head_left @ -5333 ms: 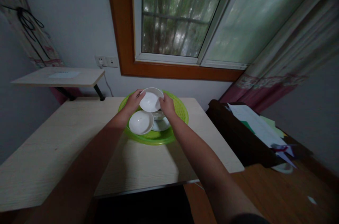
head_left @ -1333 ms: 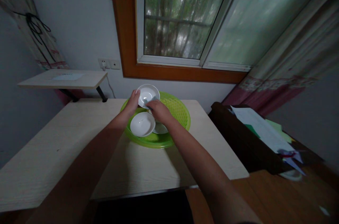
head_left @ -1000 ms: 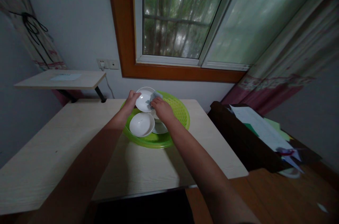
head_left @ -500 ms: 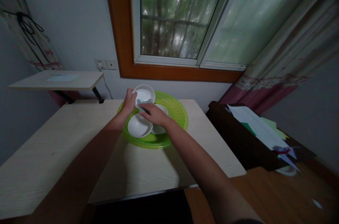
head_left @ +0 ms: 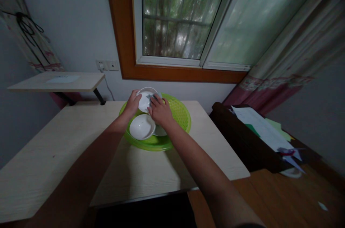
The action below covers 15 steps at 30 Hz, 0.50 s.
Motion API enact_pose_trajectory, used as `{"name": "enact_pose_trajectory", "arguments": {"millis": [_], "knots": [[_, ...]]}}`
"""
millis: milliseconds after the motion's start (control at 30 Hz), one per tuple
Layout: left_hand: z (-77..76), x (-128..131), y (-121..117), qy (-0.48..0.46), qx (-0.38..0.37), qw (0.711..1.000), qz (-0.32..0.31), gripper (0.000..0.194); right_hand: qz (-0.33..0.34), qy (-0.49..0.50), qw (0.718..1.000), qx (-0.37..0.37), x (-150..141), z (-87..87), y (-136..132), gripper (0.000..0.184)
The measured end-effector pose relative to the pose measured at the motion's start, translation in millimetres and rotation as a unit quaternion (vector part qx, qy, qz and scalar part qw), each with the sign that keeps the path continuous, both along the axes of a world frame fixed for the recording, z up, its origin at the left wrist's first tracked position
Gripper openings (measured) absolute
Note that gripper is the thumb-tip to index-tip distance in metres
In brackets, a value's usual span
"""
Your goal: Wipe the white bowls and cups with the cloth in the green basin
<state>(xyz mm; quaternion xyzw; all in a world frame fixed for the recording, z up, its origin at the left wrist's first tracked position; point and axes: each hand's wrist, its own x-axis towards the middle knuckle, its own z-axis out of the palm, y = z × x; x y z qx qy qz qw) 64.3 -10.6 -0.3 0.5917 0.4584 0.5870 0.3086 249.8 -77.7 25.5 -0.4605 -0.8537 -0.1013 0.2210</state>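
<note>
My left hand (head_left: pixel 132 103) is closed on the left rim of a white bowl (head_left: pixel 143 103), which is tilted toward me above the green plastic basket (head_left: pixel 181 114). Fingers bent, my right hand (head_left: pixel 162 114) presses a grey-blue cloth (head_left: pixel 149 96) against the right inner side and rim of that bowl. Just below, a second white bowl (head_left: pixel 142 127) sits in the basket with its opening up. Another white bowl (head_left: pixel 160 131) is mostly hidden under my right hand and wrist.
The basket rests on a pale wooden table (head_left: pixel 81 145) against the wall. A raised shelf (head_left: pixel 88 81) with a paper on it stands at the back left. To the right, papers (head_left: pixel 258 127) lie on a dark piece of furniture (head_left: pixel 234 142). A window is straight ahead.
My right hand has moved up and right with the cloth, from the bowl's lower front edge to its right side. My left hand keeps its hold, shifted very slightly right.
</note>
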Motion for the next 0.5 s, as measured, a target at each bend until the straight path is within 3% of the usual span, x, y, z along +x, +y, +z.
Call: {"name": "enact_pose_trajectory", "arguments": {"millis": [133,267,367,500], "knots": [[4.1,1.0,-4.1,-0.021,-0.014,1.000,0.014,0.036,-0.015,-0.017,0.999,0.030,-1.4,2.7,-2.3,0.038],[5.3,0.2,-4.9,-0.012,-0.002,1.000,0.022,0.035,-0.016,-0.022,1.000,-0.005,-5.1,1.1,-2.2,0.043],[5.5,-0.8,-4.4,-0.002,0.001,1.000,0.029,0.032,0.063,-0.005,0.996,-0.056,-6.4,-1.7,-0.8,0.044],[5.4,-1.2,-4.1,-0.026,-0.003,0.999,0.032,0.029,0.167,0.093,0.974,-0.120,-5.0,-4.9,1.1,0.045]]}}
